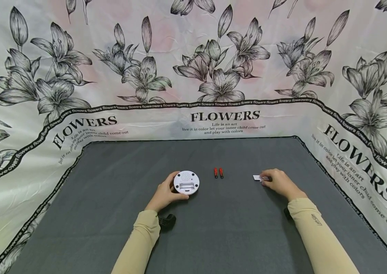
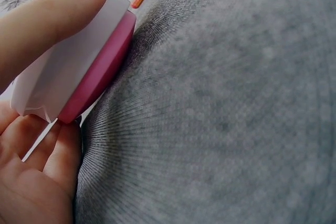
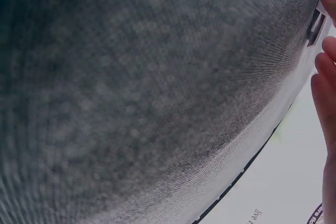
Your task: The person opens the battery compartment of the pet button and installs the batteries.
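Observation:
My left hand [image 1: 165, 193] grips a round white device [image 1: 187, 178] by its left side, thumb at the near edge and fingers at the far edge. Its upturned face shows speaker holes, small dark feet and an uncovered battery slot with no batteries in it. In the left wrist view a pink underside [image 2: 100, 69] faces the cloth. Over on the right, my right hand [image 1: 280, 183] pinches a small flat white piece [image 1: 256, 177], whose far end the fingertips hide. Between the hands lie two red-and-black batteries [image 1: 215, 173], side by side.
A dark grey cloth [image 1: 214, 236] covers the table. Behind it and along both sides rises a white floral curtain [image 1: 162, 125] with printed lettering. A dark wrist strap mount [image 1: 167, 222] sits below the left wrist.

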Tool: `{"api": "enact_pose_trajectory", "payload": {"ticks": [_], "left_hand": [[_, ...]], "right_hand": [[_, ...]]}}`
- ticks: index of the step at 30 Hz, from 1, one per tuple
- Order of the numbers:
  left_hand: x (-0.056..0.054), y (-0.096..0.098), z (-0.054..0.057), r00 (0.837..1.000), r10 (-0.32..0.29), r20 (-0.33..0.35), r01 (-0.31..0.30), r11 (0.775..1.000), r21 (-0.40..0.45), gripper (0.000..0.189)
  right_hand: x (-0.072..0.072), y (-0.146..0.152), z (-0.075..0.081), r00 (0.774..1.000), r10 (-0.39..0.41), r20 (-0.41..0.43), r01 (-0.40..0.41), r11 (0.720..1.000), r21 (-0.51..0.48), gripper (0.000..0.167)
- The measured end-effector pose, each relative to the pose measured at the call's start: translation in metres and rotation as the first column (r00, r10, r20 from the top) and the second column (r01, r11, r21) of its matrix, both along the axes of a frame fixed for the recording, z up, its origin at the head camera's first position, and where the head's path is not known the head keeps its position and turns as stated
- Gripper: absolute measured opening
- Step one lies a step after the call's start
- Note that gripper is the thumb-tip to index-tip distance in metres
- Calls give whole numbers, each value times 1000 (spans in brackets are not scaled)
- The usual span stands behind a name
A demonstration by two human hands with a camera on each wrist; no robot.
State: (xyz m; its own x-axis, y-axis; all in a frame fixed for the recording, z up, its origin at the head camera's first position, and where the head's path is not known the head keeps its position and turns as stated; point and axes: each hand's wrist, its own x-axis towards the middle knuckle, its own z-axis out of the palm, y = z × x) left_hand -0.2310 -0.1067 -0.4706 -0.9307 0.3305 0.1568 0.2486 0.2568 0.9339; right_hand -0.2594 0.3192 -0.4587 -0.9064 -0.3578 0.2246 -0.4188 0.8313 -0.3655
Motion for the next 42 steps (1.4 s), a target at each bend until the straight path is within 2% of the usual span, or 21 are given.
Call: {"api": "enact_pose_trajectory", "payload": {"ticks": [2, 9, 12, 17, 23, 30, 36, 38, 42], "left_hand": [[1, 0, 0, 1000, 0, -8, 0, 1000, -3, 93], [-15, -3, -26, 1000, 14, 5, -14, 1000, -4, 99], [-18, -3, -30, 1000, 17, -1, -17, 1000, -1, 100], [-19, -3, -28, 1000, 23, 4, -23, 1000, -3, 100], [-19, -3, -27, 1000, 27, 15, -26, 1000, -2, 101], [-18, -4, -28, 1000, 21, 4, -21, 1000, 1, 100], [-17, -4, -28, 1000, 25, 14, -25, 1000, -3, 101], [-16, -3, -26, 1000, 23, 15, -23, 1000, -4, 100], [-8, -2, -12, 1000, -7, -7, 7, 1000, 5, 96]], "right_hand": [[0, -1, 0, 1000, -4, 7, 4, 1000, 2, 26], [0, -16, 8, 999, -2, 32, 4, 997, -72, 38], [-1, -28, 12, 1000, -11, 26, 14, 992, -122, 42], [-2, -50, 17, 999, -31, 35, 38, 975, -218, 44], [-2, -75, 20, 998, -19, 53, 32, 966, -256, 45], [-10, -99, 14, 998, -13, 68, 34, 948, -316, 45], [-17, -116, 5, 991, -26, 130, 71, 933, -352, 44], [-19, -120, 2, 987, -30, 155, 84, 932, -353, 44], [-22, -126, -3, 980, -39, 193, 107, 929, -355, 43]]}}
